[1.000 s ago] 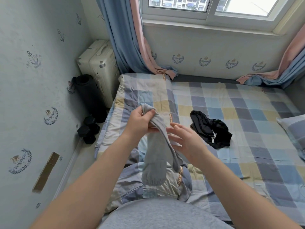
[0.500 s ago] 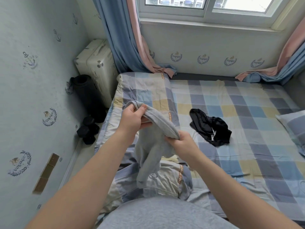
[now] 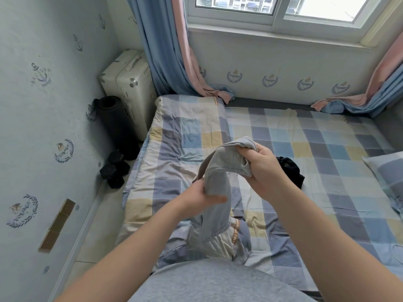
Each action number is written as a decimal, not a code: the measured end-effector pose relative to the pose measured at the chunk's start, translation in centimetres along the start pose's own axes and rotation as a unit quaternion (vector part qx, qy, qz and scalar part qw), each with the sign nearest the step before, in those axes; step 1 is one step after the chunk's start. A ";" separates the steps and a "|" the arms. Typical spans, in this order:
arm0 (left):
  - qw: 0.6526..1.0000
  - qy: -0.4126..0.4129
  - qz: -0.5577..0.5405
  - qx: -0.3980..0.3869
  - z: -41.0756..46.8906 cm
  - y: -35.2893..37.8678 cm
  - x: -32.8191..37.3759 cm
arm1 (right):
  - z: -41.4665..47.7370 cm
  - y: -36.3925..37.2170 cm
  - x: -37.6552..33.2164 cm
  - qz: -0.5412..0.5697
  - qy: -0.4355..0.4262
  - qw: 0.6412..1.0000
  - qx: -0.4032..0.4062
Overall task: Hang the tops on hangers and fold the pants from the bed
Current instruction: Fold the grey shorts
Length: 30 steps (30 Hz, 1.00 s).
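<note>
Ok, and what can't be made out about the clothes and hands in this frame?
All in the head view:
Grey garment: bunched in both hands, so top or pants cannot be told.
Black garment: partly behind the right hand; its kind is unclear.
Left hand: fingers hidden under the garment.
Pillow: cut off by the right edge.

garment point(image 3: 226, 162) grey | bedsheet point(image 3: 305, 149) blue-yellow-grey checks | curtain point(image 3: 157, 51) blue-pink
</note>
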<state>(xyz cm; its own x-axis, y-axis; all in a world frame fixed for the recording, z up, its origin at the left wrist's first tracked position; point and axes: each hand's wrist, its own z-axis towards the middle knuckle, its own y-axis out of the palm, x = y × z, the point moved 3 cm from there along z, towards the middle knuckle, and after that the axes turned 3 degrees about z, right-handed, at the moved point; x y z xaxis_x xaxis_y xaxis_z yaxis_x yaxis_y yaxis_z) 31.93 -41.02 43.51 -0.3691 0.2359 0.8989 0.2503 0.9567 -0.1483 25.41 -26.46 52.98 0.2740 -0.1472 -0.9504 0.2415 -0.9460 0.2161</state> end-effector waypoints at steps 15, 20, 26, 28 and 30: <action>0.985 -0.007 -0.105 0.139 0.2 -1.2 2.2 | -0.5 -2.8 1.9 0.076 0.056 0.996 -0.007; 0.957 -0.032 -0.228 0.180 -0.2 -1.4 3.6 | -1.5 -2.3 4.3 -0.078 0.047 0.996 -0.012; 0.897 -0.033 -0.406 0.171 -0.9 -1.6 6.0 | -3.2 -0.2 10.0 -0.192 0.113 0.973 -0.063; 0.888 -0.027 -0.431 0.160 -1.2 -1.6 6.4 | -2.8 -0.5 11.5 -0.240 0.106 0.964 -0.037; 0.883 -0.021 -0.442 0.157 -1.4 -1.8 6.8 | -2.2 -1.4 12.2 -0.302 0.104 0.948 -0.008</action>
<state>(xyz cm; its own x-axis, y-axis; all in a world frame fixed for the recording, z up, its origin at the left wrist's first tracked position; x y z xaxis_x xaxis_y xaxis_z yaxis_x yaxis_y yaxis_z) 30.19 -41.36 50.41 -0.3301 -0.6267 0.7059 -0.4101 0.7687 0.4908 30.51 -26.26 41.56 0.2571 0.4818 -0.8377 0.4268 -0.8343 -0.3489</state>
